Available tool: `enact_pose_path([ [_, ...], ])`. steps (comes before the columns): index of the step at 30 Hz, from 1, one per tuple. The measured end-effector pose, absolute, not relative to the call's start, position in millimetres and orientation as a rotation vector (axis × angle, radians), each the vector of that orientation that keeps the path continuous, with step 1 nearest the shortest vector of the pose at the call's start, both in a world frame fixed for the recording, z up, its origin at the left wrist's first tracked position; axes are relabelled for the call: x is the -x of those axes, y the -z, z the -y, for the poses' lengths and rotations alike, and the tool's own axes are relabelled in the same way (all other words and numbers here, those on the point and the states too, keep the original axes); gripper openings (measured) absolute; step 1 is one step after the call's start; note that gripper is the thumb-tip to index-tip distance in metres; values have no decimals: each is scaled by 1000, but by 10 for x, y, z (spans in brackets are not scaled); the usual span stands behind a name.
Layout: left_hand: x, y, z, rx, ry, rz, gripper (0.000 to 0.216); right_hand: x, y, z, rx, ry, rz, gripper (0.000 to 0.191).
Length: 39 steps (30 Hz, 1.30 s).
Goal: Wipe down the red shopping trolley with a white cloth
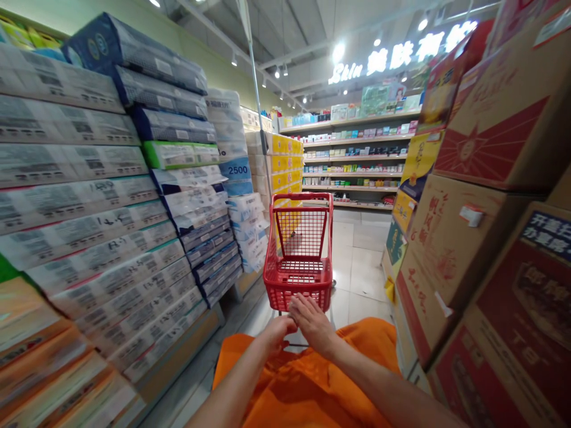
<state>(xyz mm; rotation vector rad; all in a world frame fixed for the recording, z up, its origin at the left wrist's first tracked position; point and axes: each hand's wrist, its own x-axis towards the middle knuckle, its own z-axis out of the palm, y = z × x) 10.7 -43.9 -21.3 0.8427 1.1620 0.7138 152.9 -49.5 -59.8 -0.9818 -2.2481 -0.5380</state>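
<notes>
Red cart point(307, 288) on pale tiles point(366, 267), shelves point(357, 159) beyond.

Lit sign point(404, 53) above and beyond the cart point(275, 279): "Skin 美肤", rest blurred. Blue pack point(237, 170), left of cart: "2500". Carton point(526, 355), low right of cart: "T8"; handwriting on white packs point(107, 193), far left of cart, unclear.

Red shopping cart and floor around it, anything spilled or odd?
No spill shows around the red shopping cart. One oddity: an apparently crumpled yellow item juts out low by the right cartons, too blurred to identify.
</notes>
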Motion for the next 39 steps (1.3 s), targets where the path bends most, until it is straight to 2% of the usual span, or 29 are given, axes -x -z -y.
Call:
enact_pose_path([
  [7,-4,56,185,-890,-899,-1155,24,-1515,254,39,729,566,2372,36],
  [12,211,96,91,-909,-966,-1203,21,-1151,295,-7,859,489,2223,36],
  [16,492,230,58,-958,-959,-1374,14,-963,241,-62,784,618,2274,34],
  [19,679,363,61,-1036,-961,-1536,14,-926,386,-145,722,672,2399,30],
  [24,746,508,130,-1233,-887,-1650,23,-1088,917,-39,772,582,2527,22],
  [31,405,460,165,-1524,-733,-1675,26,-1420,559,116,808,705,2351,34],
  [36,142,408,247,-1761,-572,-1619,32,-1724,935,189,814,774,2419,25],
  [39,70,429,254,-1863,-454,-1623,38,-1832,927,242,835,796,2405,26],
])
